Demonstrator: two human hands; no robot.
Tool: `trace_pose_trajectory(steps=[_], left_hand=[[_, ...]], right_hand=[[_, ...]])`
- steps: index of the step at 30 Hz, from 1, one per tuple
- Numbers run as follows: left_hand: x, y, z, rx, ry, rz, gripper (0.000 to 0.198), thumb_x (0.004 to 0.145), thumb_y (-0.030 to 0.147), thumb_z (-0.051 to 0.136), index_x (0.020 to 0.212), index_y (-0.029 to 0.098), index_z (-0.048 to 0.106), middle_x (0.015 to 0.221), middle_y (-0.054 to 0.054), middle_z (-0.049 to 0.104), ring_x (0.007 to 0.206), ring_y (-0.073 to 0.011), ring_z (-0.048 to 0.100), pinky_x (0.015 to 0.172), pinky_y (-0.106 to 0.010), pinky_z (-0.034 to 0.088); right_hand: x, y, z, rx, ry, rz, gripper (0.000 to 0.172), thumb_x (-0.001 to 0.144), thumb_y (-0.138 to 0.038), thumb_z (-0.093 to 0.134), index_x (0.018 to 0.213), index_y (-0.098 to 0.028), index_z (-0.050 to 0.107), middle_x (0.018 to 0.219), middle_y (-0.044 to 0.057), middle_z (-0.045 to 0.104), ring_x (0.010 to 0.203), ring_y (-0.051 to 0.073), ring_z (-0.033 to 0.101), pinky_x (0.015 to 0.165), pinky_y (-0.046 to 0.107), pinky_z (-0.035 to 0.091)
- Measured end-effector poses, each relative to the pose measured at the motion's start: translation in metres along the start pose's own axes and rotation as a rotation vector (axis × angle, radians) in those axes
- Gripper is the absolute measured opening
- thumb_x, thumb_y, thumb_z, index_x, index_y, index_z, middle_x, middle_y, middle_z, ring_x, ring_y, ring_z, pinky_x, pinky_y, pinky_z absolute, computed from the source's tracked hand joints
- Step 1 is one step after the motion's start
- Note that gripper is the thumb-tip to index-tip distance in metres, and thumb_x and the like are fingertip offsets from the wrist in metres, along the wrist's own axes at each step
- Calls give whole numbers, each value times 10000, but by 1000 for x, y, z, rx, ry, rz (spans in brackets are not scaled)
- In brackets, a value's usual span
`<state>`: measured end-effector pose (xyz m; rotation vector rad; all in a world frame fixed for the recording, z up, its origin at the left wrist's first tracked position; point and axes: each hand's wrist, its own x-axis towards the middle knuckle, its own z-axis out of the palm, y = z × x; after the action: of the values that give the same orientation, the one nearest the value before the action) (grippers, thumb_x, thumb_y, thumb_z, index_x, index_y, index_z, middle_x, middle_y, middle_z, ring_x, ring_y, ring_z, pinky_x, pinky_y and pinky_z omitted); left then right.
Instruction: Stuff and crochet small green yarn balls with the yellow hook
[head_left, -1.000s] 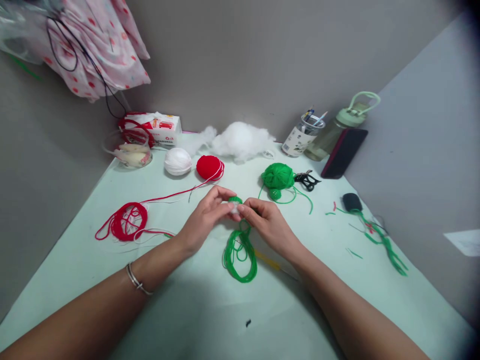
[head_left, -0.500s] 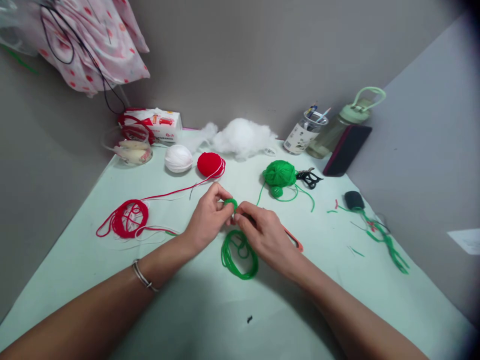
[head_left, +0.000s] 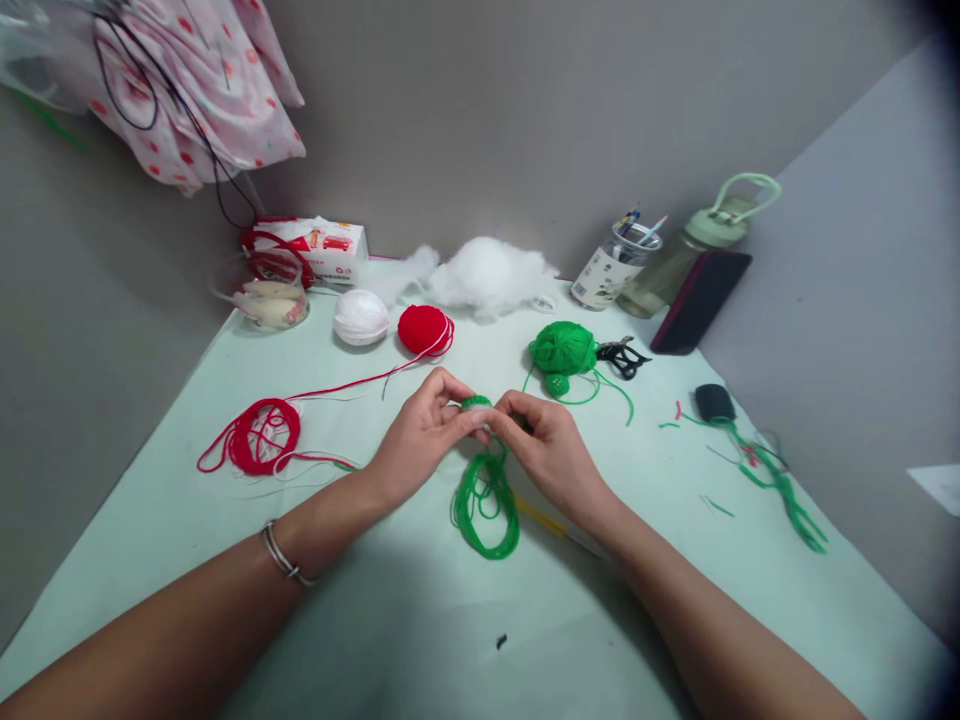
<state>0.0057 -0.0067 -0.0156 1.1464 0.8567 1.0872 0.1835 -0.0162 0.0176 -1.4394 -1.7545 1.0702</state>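
My left hand (head_left: 429, 425) pinches a small green crocheted piece (head_left: 476, 402) between thumb and fingers, with a whitish patch along its lower edge. My right hand (head_left: 551, 445) grips the same piece from the other side, its thumb and index finger pressed against it near the left fingertips. Green yarn drops from the piece to a loose coil (head_left: 487, 550) on the table just below the hands. Beneath my right hand shows a slim yellow-handled tool (head_left: 541, 516) with a thin metal shaft, like a crochet hook; whether it touches the hand, I cannot tell.
Behind the hands are a red yarn ball (head_left: 424, 331), white yarn ball (head_left: 361, 318), white stuffing (head_left: 491, 275) and green yarn ball (head_left: 564, 347) beside black scissors (head_left: 624, 358). Red yarn (head_left: 259, 437) lies left. A pen jar (head_left: 609, 265), bottle (head_left: 660, 270) and phone (head_left: 700, 302) stand back right.
The green piece has turned, now showing its whitish edge. My right hand has shifted slightly right. An orange part beside it is gone from sight; the yellow handle now shows below it.
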Motion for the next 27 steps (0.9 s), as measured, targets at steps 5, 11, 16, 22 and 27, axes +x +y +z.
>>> trace_pose_trajectory(steps=[5, 11, 16, 22, 27], left_hand=[[3, 2, -1, 55, 39, -29, 254, 826, 253, 755, 868, 235, 505, 694, 62, 641, 615, -144, 681, 636, -285, 531], [1, 4, 1, 70, 116, -91, 200, 763, 138, 694, 790, 221, 513, 637, 84, 564, 550, -106, 585, 557, -239, 449], [0, 2, 0, -9, 71, -152, 180, 842, 278, 715, 877, 211, 551, 750, 42, 635, 712, -145, 665, 712, -301, 558], [2, 4, -4, -58, -30, -43, 302, 862, 345, 798, 1004, 206, 569, 908, 16, 680, 851, -154, 738, 857, -320, 560], [3, 5, -2, 60, 4, -36, 253, 888, 332, 736, 937, 228, 510, 679, 40, 695, 693, -152, 703, 724, -292, 529]], right_hand=[[-10, -11, 3, -91, -107, -57, 226, 1007, -277, 480, 827, -219, 604, 674, -39, 573, 599, 126, 456, 605, 277, 331], [-14, -14, 14, -256, -82, -149, 190, 963, -217, 510, 774, -227, 499, 641, -50, 520, 575, 119, 427, 596, 276, 289], [-6, 0, 12, -204, 31, -95, 305, 937, -305, 587, 684, -226, 436, 604, -64, 416, 575, 113, 334, 575, 277, 264], [2, 4, 0, 60, 17, -8, 298, 929, -361, 642, 684, -197, 603, 630, -42, 508, 618, 120, 415, 588, 270, 313], [0, -2, -2, 167, -134, -21, 318, 1011, -403, 557, 800, -192, 668, 783, -5, 662, 687, 133, 503, 672, 277, 385]])
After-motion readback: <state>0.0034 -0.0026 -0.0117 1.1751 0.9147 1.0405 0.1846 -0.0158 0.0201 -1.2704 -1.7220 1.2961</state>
